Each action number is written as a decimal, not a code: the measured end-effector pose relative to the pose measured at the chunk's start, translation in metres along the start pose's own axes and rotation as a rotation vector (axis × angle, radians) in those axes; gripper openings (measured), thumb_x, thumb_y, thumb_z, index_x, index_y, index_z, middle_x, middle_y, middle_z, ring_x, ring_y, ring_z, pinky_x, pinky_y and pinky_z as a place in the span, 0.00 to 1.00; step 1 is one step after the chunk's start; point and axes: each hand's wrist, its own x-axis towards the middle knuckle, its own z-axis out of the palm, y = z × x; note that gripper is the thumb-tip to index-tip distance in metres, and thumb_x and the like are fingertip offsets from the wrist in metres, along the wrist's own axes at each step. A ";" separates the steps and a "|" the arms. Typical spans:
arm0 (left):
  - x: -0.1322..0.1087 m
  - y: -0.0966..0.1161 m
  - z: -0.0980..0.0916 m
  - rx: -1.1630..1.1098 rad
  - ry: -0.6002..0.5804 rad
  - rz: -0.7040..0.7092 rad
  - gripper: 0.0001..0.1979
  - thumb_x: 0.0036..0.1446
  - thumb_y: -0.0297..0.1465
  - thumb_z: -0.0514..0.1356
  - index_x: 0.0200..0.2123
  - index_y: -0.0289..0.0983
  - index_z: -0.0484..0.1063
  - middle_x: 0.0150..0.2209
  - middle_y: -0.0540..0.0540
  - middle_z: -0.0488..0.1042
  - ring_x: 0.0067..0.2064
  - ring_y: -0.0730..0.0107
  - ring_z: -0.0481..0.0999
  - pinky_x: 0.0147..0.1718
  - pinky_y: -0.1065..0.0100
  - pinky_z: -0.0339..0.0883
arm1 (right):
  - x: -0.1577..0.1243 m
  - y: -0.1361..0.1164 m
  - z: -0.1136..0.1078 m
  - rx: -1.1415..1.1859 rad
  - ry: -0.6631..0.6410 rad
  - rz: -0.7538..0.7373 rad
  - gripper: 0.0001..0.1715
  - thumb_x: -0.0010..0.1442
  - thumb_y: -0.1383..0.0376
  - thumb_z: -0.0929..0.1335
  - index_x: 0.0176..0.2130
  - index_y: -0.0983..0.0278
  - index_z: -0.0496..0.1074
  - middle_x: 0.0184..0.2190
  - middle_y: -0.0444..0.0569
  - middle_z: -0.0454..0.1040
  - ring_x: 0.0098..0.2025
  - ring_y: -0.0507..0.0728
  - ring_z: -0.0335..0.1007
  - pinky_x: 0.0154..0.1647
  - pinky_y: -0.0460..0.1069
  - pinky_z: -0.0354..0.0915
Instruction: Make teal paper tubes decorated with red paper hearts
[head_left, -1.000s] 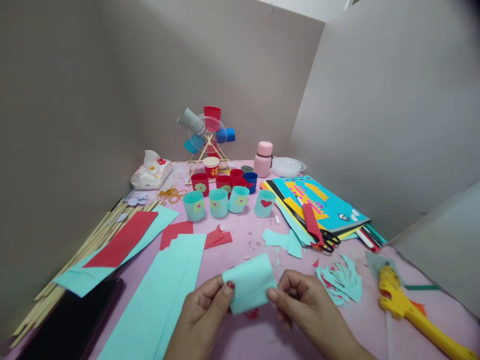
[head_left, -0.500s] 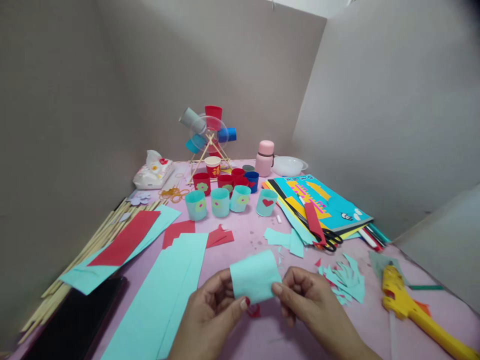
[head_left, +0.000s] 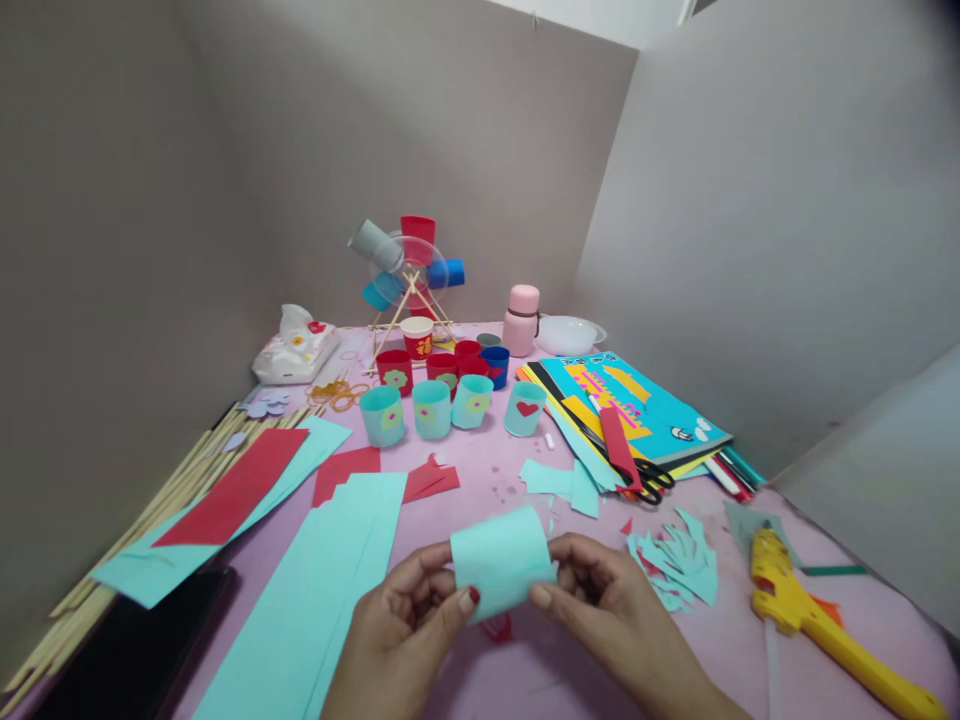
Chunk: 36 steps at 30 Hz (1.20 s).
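Note:
A light-turquoise paper roll (head_left: 502, 562), curled into a short tube, is held above the table between both hands. My left hand (head_left: 409, 625) pinches its left end, thumb on the near side and fingers partly inside or behind. At the right end, my right hand (head_left: 611, 615) grips the edge between thumb and fingers; some fingertips are hidden behind the paper. Beyond the hands stand several small turquoise paper cups, among them one with a red heart (head_left: 525, 410) and one with a yellow flower (head_left: 472, 402). Long turquoise paper strips (head_left: 322, 590) lie left of my left hand.
A yellow glue gun (head_left: 795, 590) lies at right, near turquoise scraps (head_left: 679, 565). Black-handled scissors (head_left: 652, 480) rest on a paper stack (head_left: 667, 410). Wooden sticks (head_left: 161, 500) and a phone (head_left: 142, 650) are left. A paper-cup wheel (head_left: 411, 270) stands at the back.
The paper roll has tilted slightly, and the fingers of my right hand have shifted up behind its right end. The whole view has moved a little to the right.

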 end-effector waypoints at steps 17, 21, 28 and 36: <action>0.001 -0.002 0.005 -0.053 -0.119 0.036 0.17 0.45 0.31 0.67 0.41 0.39 0.73 0.35 0.47 0.81 0.37 0.64 0.78 0.38 0.68 0.69 | -0.001 0.002 0.002 -0.053 -0.017 -0.004 0.19 0.51 0.54 0.67 0.21 0.65 0.65 0.17 0.38 0.53 0.22 0.50 0.47 0.22 0.46 0.46; -0.003 0.001 0.008 -0.032 -0.132 0.019 0.14 0.46 0.30 0.66 0.39 0.37 0.73 0.34 0.46 0.82 0.36 0.64 0.79 0.37 0.68 0.69 | 0.001 -0.001 0.006 0.056 -0.067 -0.057 0.15 0.47 0.57 0.71 0.27 0.67 0.73 0.22 0.42 0.63 0.25 0.52 0.56 0.25 0.46 0.53; -0.007 -0.005 0.014 -0.024 -0.080 0.086 0.11 0.44 0.29 0.67 0.35 0.37 0.75 0.33 0.47 0.81 0.37 0.64 0.79 0.35 0.71 0.68 | -0.003 -0.003 0.013 0.070 -0.080 -0.150 0.12 0.51 0.59 0.70 0.29 0.67 0.78 0.26 0.48 0.69 0.29 0.54 0.62 0.29 0.47 0.58; -0.007 -0.004 0.016 -0.020 -0.050 0.101 0.07 0.45 0.28 0.66 0.31 0.37 0.75 0.30 0.48 0.81 0.33 0.67 0.77 0.34 0.71 0.67 | -0.003 -0.006 0.013 0.020 -0.116 -0.180 0.12 0.54 0.60 0.68 0.34 0.64 0.79 0.29 0.49 0.71 0.31 0.56 0.65 0.29 0.47 0.60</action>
